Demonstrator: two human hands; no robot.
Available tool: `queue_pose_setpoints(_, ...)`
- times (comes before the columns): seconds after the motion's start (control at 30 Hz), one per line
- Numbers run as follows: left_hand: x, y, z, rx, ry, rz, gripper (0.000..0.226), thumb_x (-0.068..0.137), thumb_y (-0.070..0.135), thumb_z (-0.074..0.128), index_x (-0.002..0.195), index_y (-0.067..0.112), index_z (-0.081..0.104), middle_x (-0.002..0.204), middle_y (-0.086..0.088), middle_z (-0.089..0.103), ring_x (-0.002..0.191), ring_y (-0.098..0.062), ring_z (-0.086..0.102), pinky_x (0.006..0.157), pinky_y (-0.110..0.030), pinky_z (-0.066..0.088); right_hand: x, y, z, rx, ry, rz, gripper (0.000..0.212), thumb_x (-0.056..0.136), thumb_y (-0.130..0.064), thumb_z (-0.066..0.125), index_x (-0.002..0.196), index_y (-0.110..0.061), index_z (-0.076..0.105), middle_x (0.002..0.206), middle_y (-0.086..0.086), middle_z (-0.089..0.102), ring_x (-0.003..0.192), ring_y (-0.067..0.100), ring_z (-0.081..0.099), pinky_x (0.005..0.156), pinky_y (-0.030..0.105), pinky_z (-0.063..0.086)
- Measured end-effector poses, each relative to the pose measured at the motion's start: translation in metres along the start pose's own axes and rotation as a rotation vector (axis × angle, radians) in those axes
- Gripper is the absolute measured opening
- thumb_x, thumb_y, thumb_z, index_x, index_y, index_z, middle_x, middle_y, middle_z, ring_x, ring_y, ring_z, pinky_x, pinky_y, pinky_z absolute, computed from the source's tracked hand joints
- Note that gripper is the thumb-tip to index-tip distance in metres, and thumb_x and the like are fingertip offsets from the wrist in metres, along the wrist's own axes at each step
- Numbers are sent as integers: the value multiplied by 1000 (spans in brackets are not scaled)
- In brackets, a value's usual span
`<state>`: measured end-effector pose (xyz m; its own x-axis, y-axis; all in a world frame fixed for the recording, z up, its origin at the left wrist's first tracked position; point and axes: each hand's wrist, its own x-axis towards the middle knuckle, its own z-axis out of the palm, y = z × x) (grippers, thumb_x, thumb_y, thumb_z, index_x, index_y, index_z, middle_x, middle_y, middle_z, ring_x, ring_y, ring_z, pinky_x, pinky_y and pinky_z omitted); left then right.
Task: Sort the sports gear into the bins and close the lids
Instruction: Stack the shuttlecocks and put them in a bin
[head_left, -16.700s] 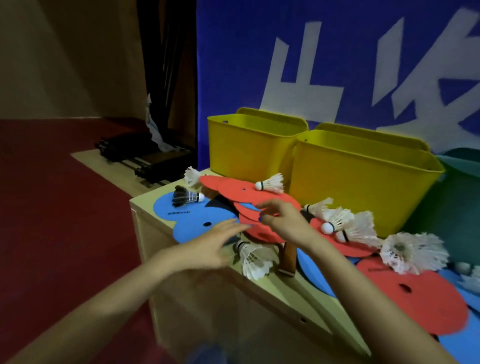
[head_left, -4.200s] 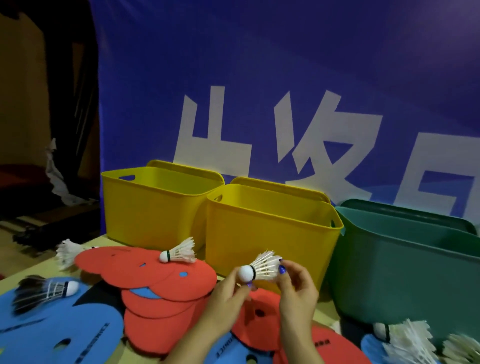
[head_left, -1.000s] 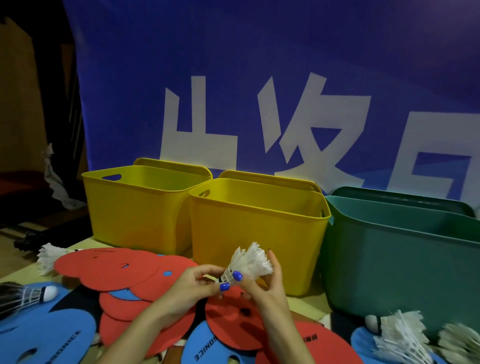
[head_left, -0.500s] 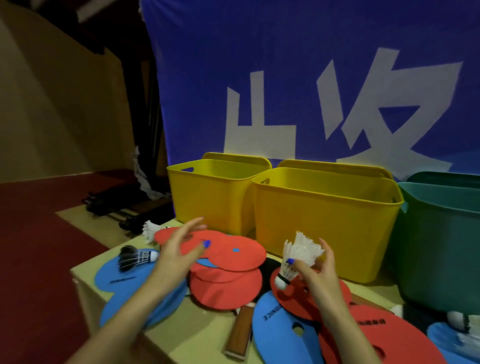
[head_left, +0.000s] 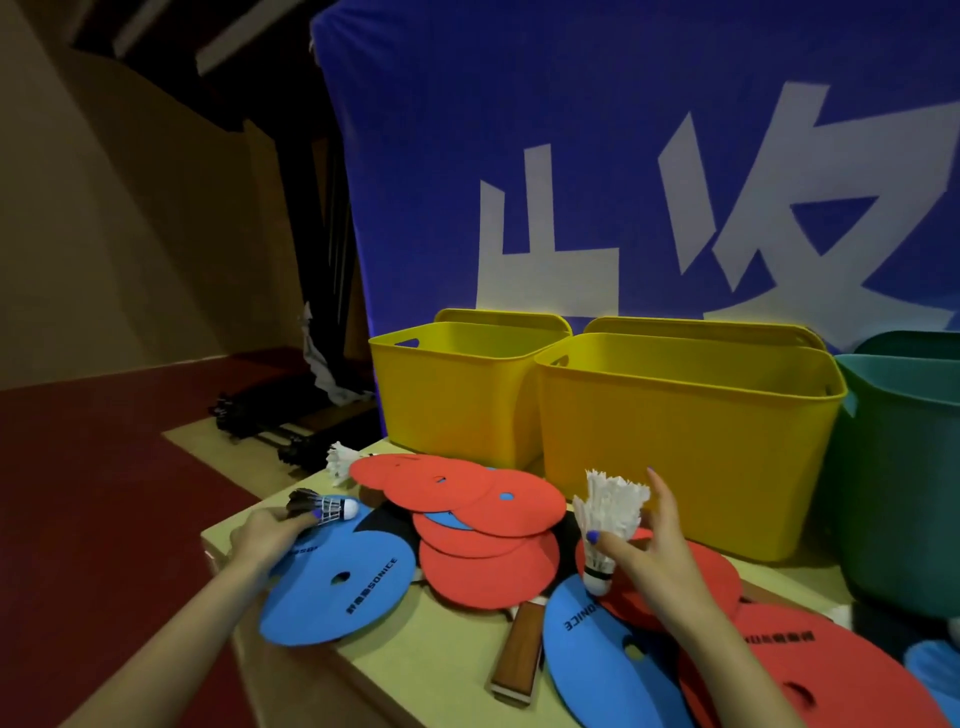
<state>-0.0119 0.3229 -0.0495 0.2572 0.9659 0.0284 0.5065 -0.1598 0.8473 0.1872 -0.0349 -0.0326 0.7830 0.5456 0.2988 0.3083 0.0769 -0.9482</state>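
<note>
Two shuttles going: left hand (head_left: 270, 535) pinching black shuttlecock (head_left: 322, 506), right hand (head_left: 657, 556) gripping white shuttlecock (head_left: 608, 525) before middle yellow bin (head_left: 685, 447). Pinch cork, not feathers.

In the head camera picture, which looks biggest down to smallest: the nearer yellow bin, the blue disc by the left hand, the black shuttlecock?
1. Nearer yellow bin
2. Blue disc
3. Black shuttlecock, gripped by the left hand

The gaps look clear despite differing nearness.
</note>
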Motion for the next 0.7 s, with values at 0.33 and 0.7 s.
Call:
queue_pose_setpoints(0.33, -55, 42, -10, -88, 269, 439, 24, 84, 36, 67, 93, 14, 72, 98, 0, 65, 105, -29, 54, 95, -51, 38, 2, 1, 0, 14, 2, 8, 90, 81, -11, 70, 147, -34, 13, 150, -3, 26, 131, 17, 35, 96, 36, 40)
queue_pose_setpoints(0.7, -165, 131, 44, -441, -136, 814, 13, 66, 55, 60, 68, 43, 64, 77, 20, 62, 85, -17, 56, 86, -47, 41, -15, -17, 24, -4, -397, 88, 77, 80, -6, 71, 140, -32, 30, 118, -7, 54, 89, -1, 63, 75, 20, 53)
